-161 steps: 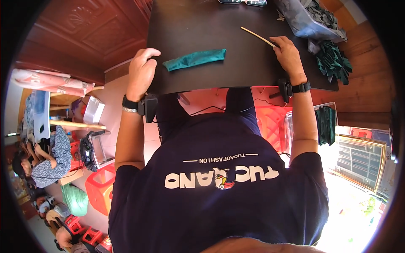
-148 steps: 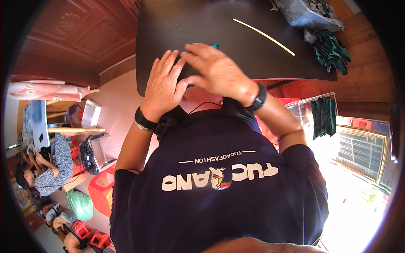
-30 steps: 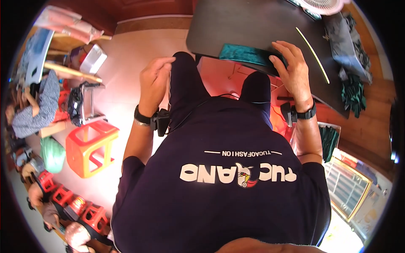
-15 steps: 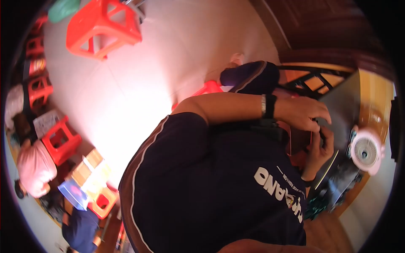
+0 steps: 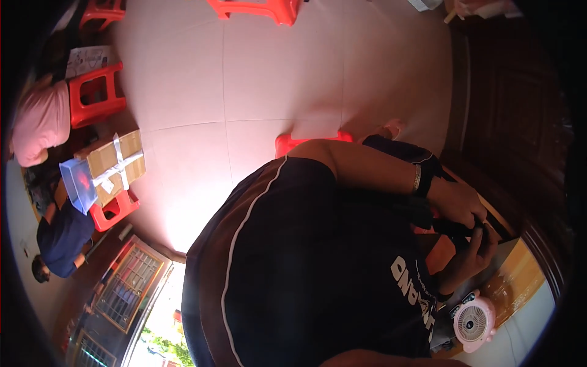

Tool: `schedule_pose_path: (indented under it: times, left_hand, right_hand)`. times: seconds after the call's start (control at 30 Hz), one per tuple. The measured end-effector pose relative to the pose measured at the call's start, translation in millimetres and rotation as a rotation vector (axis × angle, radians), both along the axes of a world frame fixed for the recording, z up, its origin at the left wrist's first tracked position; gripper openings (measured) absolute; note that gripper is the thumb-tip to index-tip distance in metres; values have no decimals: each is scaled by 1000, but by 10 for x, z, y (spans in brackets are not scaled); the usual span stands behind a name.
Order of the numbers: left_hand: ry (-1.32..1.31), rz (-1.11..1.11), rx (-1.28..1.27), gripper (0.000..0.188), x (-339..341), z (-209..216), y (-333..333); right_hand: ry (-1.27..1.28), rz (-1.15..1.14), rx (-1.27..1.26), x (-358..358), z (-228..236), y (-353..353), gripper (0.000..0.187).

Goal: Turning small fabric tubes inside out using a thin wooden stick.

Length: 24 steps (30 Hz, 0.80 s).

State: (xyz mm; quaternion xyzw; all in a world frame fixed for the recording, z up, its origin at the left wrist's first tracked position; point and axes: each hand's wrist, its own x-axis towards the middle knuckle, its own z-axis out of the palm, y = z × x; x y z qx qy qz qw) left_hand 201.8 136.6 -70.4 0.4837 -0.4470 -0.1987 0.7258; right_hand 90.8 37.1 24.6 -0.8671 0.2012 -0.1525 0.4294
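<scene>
Both my hands are close together at the right, in front of my dark shirt point(image 5: 342, 263). My left hand point(image 5: 455, 199), with bands at its wrist, has its fingers bent and pinched at a dark piece point(image 5: 454, 228). Just below it, my right hand point(image 5: 474, 257) curls its fingers up against the same piece, the fingertips of the two hands nearly touching. Shadow and the fingers hide much of the piece, so its kind cannot be made out. Something orange-red point(image 5: 440, 254) shows between my hands and my body.
Beside my right hand, a pink fan point(image 5: 472, 324) stands near a wooden tabletop point(image 5: 516, 281). A dark wooden door point(image 5: 520, 116) is at the upper right. Red stools point(image 5: 98, 95) line the left, with a taped cardboard box point(image 5: 116, 168), a blue bin point(image 5: 78, 183) and two seated people.
My view has swung, so the fan sits lower and a bright doorway shows at the lower left. My hands stay together, both still at the dark piece.
</scene>
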Motion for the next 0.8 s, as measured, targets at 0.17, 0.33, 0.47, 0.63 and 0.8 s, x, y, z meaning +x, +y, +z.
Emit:
schedule_pose_path:
  times: [0.17, 0.33, 0.47, 0.63, 0.8]
  left_hand:
    - [-48, -46, 89, 25, -20, 59, -35]
    - [-226, 12, 211, 24, -110, 261, 47]
    - [-179, 116, 77, 25, -293, 366, 31]
    - [202, -161, 42, 34, -400, 519, 74]
    - [368, -436, 97, 36, -609, 713, -138]
  right_hand:
    - [-78, 31, -116, -10, -101, -93, 19]
    - [-160, -21, 0, -161, -166, -313, 17]
    - [-244, -71, 20, -380, -149, -383, 15]
    - [-479, 87, 66, -578, -41, -88, 17]
    - [-552, -63, 15, -870, 19, -89, 16]
